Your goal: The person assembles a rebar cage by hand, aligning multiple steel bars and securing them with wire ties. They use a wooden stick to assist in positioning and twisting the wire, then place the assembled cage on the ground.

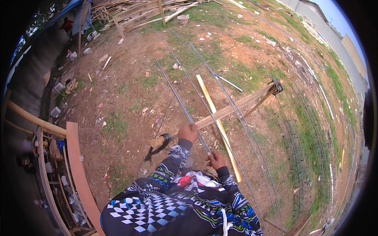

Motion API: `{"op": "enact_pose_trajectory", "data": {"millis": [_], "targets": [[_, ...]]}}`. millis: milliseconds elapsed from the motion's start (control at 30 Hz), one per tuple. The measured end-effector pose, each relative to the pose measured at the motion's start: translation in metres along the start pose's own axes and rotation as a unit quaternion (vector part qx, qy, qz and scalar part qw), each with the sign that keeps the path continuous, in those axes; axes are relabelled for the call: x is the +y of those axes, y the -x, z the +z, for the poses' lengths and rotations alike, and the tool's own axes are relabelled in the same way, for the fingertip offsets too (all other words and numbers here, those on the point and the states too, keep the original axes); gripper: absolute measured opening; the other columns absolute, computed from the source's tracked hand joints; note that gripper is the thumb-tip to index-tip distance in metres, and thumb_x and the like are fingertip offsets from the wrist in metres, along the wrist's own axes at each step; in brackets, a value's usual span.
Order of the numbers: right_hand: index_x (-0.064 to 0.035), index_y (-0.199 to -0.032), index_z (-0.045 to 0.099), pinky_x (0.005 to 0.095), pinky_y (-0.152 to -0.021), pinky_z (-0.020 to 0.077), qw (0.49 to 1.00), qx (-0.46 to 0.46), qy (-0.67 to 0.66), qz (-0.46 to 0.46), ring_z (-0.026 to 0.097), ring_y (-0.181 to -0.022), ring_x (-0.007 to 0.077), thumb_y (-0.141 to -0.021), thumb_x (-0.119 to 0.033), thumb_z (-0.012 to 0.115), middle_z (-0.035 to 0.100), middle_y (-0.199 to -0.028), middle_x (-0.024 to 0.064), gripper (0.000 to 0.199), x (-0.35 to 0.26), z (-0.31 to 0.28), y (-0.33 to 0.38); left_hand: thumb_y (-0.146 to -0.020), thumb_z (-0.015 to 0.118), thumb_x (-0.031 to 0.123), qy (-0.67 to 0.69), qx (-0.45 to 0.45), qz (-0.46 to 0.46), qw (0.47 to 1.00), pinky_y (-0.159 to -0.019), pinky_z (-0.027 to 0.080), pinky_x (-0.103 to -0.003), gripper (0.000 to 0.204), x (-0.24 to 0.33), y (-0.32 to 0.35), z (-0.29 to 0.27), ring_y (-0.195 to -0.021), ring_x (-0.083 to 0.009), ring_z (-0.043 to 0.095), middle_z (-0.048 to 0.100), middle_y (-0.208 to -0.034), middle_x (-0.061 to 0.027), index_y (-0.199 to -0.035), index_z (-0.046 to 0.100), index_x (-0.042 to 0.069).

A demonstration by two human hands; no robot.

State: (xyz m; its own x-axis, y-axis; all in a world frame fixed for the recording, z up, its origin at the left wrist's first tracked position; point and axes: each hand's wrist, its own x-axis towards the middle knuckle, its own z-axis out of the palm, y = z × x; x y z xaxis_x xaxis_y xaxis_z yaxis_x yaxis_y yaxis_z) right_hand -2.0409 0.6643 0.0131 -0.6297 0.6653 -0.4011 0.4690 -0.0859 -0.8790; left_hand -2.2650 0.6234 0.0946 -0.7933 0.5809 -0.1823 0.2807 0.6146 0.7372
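My left hand [188, 133] is wrapped round a small bundle of thin steel rods [173, 89] that slants away to the far left. My right hand [216, 160] is closed, its fingers pinching at the near end of the same rods; any small piece in its fingers is too small to make out. Under the bundle runs a wooden beam [220, 112], raised on a leg at its right end. More long steel rods [232, 103] lie across that beam, to the right of my hands. Black tie wire [160, 146] hangs on the beam's left end.
A pale timber strip [215, 117] crosses beneath the beam. Dark wire [277, 86] is looped over the beam's right end. Assembled steel cages [303, 157] lie on the grass at right. A wooden board [78, 173] and bamboo pole [35, 119] stand at left; a bucket [183, 19] sits far off.
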Motion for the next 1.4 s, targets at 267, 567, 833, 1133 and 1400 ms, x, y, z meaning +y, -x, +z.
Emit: {"op": "enact_pose_trajectory", "data": {"millis": [267, 567, 833, 1133, 1400], "targets": [[-0.0013, -0.106, 0.062, 0.0374, -0.052, 0.0517, 0.997, -0.054, 0.046, 0.020, 0.065, -0.056, 0.0235, -0.093, -0.033, 0.058, 0.065, -0.068, 0.0128, 0.034, 0.000, 0.007, -0.003, -0.084, 0.068, 0.038, 0.171, 0.324, -0.187, 0.911, -0.104, 0.037, -0.044, 0.069, -0.014, -0.186, 0.009, -0.128, -0.0385, 0.043, 0.045, -0.135, -0.0276, -0.133, 0.044, -0.004], [0.0021, -0.112, 0.060, 0.0291, -0.050, 0.0529, 0.990, -0.075, -0.093, 0.075, 0.063, -0.054, 0.0173, -0.094, -0.031, 0.059, 0.065, -0.071, 0.0103, 0.038, -0.014, -0.005, 0.011, -0.097, 0.052, 0.032, 0.730, 0.016, -0.153, 0.665, -0.064, 0.058, -0.038, 0.030, -0.092, -0.282, 0.008, -0.076, -0.0264, 0.068, 0.067, -0.093, -0.0136, -0.103, 0.059, 0.004], [0.0022, -0.113, 0.061, 0.0301, -0.055, 0.0543, 0.970, -0.148, -0.161, 0.110, 0.066, -0.060, 0.0199, -0.096, -0.030, 0.056, 0.067, -0.077, 0.0130, 0.037, -0.010, -0.021, 0.005, -0.097, 0.052, 0.040, 0.647, 0.028, -0.149, 0.748, -0.050, 0.046, -0.027, 0.038, -0.096, -0.287, 0.018, -0.059, -0.0148, 0.056, 0.063, -0.080, -0.0069, -0.099, 0.058, 0.002], [0.0067, -0.116, 0.060, 0.0317, -0.065, 0.0550, 0.965, -0.127, -0.168, 0.158, 0.069, -0.072, 0.0240, -0.097, -0.025, 0.054, 0.069, -0.093, 0.0175, 0.038, -0.036, -0.021, 0.016, -0.096, 0.054, 0.039, 0.648, 0.057, -0.161, 0.742, -0.053, 0.051, -0.030, 0.039, -0.102, -0.288, 0.001, -0.067, -0.0185, 0.067, 0.071, -0.089, -0.0088, -0.103, 0.064, 0.002], [0.0097, -0.110, 0.060, 0.0329, -0.071, 0.0561, 0.969, -0.112, -0.161, 0.153, 0.069, -0.077, 0.0235, -0.096, -0.021, 0.055, 0.069, -0.091, 0.0192, 0.034, -0.030, -0.026, 0.026, -0.097, 0.052, 0.041, 0.635, 0.052, -0.181, 0.749, -0.054, 0.050, -0.031, 0.039, -0.096, -0.287, 0.008, -0.067, -0.0197, 0.065, 0.068, -0.088, -0.0078, -0.104, 0.060, 0.005]]}}
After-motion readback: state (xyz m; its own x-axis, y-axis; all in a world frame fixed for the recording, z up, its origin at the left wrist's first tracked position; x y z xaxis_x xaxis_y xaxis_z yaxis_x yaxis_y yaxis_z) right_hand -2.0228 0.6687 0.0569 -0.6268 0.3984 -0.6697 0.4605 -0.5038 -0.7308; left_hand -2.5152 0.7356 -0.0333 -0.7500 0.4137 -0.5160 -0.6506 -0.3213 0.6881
